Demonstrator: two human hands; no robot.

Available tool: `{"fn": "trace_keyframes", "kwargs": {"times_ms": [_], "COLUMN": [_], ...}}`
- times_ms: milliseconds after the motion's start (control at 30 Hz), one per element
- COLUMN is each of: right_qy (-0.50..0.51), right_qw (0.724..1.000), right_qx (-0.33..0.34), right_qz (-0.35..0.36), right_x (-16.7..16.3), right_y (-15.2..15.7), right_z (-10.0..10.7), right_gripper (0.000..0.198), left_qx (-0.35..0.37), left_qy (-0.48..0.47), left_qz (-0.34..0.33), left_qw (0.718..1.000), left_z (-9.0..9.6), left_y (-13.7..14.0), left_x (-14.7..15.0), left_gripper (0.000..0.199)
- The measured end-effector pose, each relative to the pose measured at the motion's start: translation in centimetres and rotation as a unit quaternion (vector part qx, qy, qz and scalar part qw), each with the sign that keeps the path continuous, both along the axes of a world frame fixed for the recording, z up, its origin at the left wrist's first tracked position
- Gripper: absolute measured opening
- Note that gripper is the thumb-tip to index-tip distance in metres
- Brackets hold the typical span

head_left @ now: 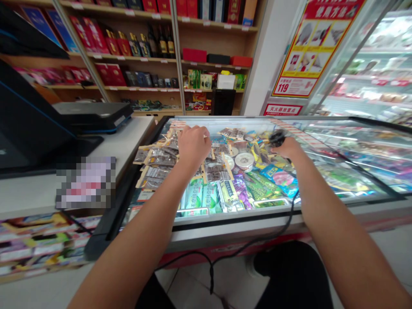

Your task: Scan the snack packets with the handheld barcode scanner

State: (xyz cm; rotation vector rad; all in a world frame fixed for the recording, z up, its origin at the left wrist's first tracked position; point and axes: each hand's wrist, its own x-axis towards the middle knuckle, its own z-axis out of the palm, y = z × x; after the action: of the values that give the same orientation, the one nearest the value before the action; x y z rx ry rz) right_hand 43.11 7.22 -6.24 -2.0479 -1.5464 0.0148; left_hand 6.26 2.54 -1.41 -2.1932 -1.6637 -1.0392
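My left hand (194,145) is curled over several brown snack packets (161,157) with tan edges, which lie on the glass top of a chest freezer (240,216). Its fingertips are hidden, so what it grips does not show. Further right, my right hand (287,149) is closed around a black corded barcode scanner (277,137), blurred and held above the glass. A black cable (292,214) hangs from that side over the freezer's front edge. Another brown packet (217,171) lies just right of my left wrist. Frozen goods (206,195) show through the glass.
At left a counter (135,133) carries a black checkout terminal (28,124), a flat black scale (93,112) and a pixelated item (86,182). Shelves (135,58) of boxes and bottles stand behind. The cable loops low before my legs (289,274).
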Motion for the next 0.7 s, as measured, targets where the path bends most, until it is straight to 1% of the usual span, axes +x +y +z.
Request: {"fn": "trace_keyframes", "kwargs": {"times_ms": [67, 100, 167, 233, 333, 400, 433, 467, 567, 633, 700], "right_qy": [-0.003, 0.004, 0.036, 0.086, 0.151, 0.173, 0.180, 0.183, 0.197, 0.220, 0.239], "right_qw": [1.000, 1.000, 0.998, 0.989, 0.957, 0.934, 0.924, 0.916, 0.903, 0.906, 0.913], "right_qx": [-0.010, -0.001, 0.043, 0.090, 0.142, 0.163, 0.175, 0.183, 0.189, 0.175, 0.145], "right_qz": [-0.021, -0.021, 0.015, 0.077, 0.203, 0.265, 0.287, 0.305, 0.332, 0.318, 0.296], "right_x": [-1.1, -1.9, -3.8, -6.3, -10.4, -12.9, -13.9, -14.6, -15.5, -15.0, -14.1], "right_y": [-0.5, -0.8, -1.5, -2.2, -3.2, -3.9, -4.1, -4.4, -4.8, -5.1, -5.4], "right_z": [0.8, 1.3, 2.2, 2.7, 2.7, 2.4, 2.2, 2.1, 2.0, 2.4, 2.9], "right_gripper": [0.041, 0.040, 0.038, 0.041, 0.046, 0.048, 0.048, 0.047, 0.044, 0.041, 0.037], "left_qx": [-0.041, -0.065, -0.126, -0.196, -0.286, -0.310, -0.312, -0.309, -0.279, -0.251, -0.219], "left_qy": [-0.048, -0.081, -0.163, -0.254, -0.376, -0.427, -0.442, -0.450, -0.463, -0.480, -0.508], "left_qz": [-0.055, -0.083, -0.145, -0.196, -0.221, -0.230, -0.233, -0.233, -0.198, -0.171, -0.150], "left_qw": [0.997, 0.991, 0.968, 0.927, 0.853, 0.818, 0.808, 0.805, 0.818, 0.823, 0.820], "left_z": [-0.2, -0.4, -0.6, -0.8, -1.0, -1.2, -1.3, -1.5, -1.9, -2.0, -1.9], "left_y": [0.1, 0.2, 0.5, 0.8, 0.8, 0.7, 0.6, 0.7, 1.4, 2.1, 2.9], "left_x": [0.7, 1.0, 1.6, 2.1, 3.0, 3.4, 3.6, 3.6, 3.4, 2.8, 1.9], "left_gripper": [0.029, 0.028, 0.026, 0.021, 0.017, 0.017, 0.017, 0.017, 0.023, 0.021, 0.016]}}
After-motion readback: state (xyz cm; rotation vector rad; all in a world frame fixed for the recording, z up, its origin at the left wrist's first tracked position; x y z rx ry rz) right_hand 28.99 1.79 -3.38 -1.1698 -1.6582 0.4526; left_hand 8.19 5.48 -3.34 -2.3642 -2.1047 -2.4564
